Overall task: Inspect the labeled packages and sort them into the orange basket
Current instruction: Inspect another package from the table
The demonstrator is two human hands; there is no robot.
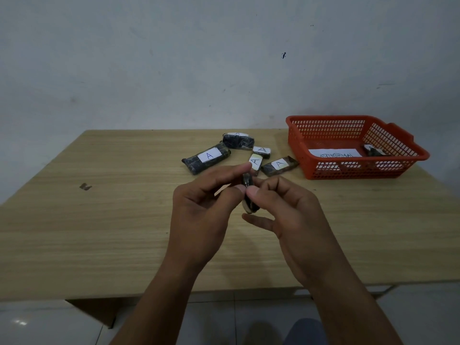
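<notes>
Head view, read from left to right. The left hand [199, 210] is raised above the wooden table [99, 220], its thumb and forefinger curled and pinching the upper end of a small dark package [249, 192] — the forefinger reaches over the top, the thumb presses the near side. The held package stands roughly upright between the two hands, with a pale edge showing at its lower end; its label cannot be read from here. The right hand [291, 220] meets it from the other side: its thumb lies against the middle of the package, the curled forefinger closes behind, and a lower finger extends leftward just beneath the package's bottom end. Both hands thus grip the same package, clear of the table.

Beyond the grip, farther from the person, five dark packages lie on the table, each with a white label marked "A": a long package [206, 158] to the left, a bulky package [237, 141] behind it, a small package [261, 151], a narrow package [255, 162] just past the left forefinger, and a flat package [280, 166] to the right.

Right of the grip and well apart stands the orange basket [358, 170], holding a paper sheet [334, 153] lettered "ABNORMAL" and one sorted package [373, 151] — near its right wall.
</notes>
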